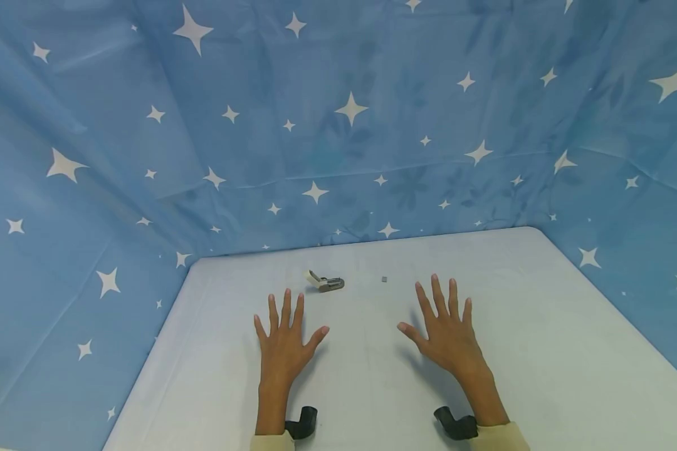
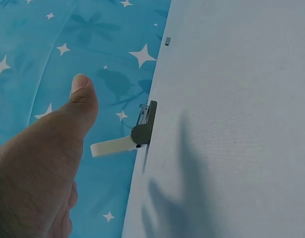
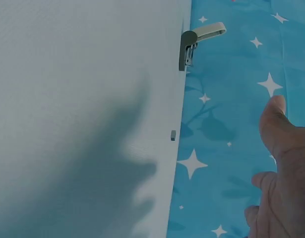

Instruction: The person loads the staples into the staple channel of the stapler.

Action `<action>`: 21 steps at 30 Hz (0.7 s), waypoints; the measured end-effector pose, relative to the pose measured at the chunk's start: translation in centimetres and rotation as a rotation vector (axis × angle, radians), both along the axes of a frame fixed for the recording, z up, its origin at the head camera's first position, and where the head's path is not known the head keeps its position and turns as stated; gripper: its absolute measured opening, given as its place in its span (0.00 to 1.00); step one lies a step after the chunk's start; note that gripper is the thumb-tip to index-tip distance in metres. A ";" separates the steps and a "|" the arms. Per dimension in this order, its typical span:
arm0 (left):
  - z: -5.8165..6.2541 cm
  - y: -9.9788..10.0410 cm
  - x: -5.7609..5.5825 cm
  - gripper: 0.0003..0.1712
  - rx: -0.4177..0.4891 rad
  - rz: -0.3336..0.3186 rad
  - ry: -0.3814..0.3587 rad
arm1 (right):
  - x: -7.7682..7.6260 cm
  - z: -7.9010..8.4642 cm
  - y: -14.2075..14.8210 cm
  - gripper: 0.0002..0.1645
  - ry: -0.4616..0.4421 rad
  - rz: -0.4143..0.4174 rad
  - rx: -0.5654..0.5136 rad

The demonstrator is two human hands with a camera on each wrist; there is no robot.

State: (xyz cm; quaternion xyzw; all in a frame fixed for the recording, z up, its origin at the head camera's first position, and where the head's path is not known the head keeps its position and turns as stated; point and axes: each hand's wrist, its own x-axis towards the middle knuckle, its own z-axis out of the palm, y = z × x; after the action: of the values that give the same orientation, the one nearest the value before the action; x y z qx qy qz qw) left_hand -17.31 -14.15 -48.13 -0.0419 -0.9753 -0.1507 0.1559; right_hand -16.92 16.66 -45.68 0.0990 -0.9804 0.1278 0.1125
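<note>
A small stapler (image 1: pixel 331 285) lies on the white table toward the back, its cream top arm swung up away from the grey base. To its right is a tiny grey block (image 1: pixel 384 279) that looks like a short stick of staples. My left hand (image 1: pixel 283 354) is spread, palm down, in front of the stapler and touches neither thing. On the other side my right hand (image 1: pixel 451 344), fingers also spread, is nearest to the grey block and holds nothing. Both wrist views show the stapler (image 2: pixel 142 130) and the block (image 3: pixel 173 135) beyond the thumbs.
The white table (image 1: pixel 361 388) has rounded back corners. Behind it and at both sides hangs a blue curtain (image 1: pixel 327 150) with white stars. A black curved piece sits at each wrist, by the left cuff (image 1: pixel 301 423) and the right cuff (image 1: pixel 457 426).
</note>
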 end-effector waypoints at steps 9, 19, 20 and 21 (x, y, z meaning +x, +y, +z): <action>-0.9 0.2 -1.2 0.47 0.140 0.001 -0.068 | -0.4 -0.5 0.1 0.45 0.017 0.002 -0.093; -2.8 0.2 -8.0 0.42 0.767 0.015 -0.170 | -0.7 -1.1 -0.5 0.22 -0.452 -0.004 -0.665; -2.9 0.3 -8.5 0.42 0.791 0.012 -0.171 | -0.7 -1.2 -0.6 0.23 -0.509 -0.006 -0.687; -2.9 0.3 -8.9 0.42 0.807 0.007 -0.166 | -0.6 -1.3 -0.7 0.23 -0.556 -0.011 -0.708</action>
State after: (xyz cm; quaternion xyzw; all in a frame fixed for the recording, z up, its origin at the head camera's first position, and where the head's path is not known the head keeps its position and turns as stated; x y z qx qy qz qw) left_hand -26.26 -13.85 -51.01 0.0381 -0.8472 -0.5237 0.0809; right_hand -17.51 15.99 -47.01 0.0111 -0.8698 0.4764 -0.1276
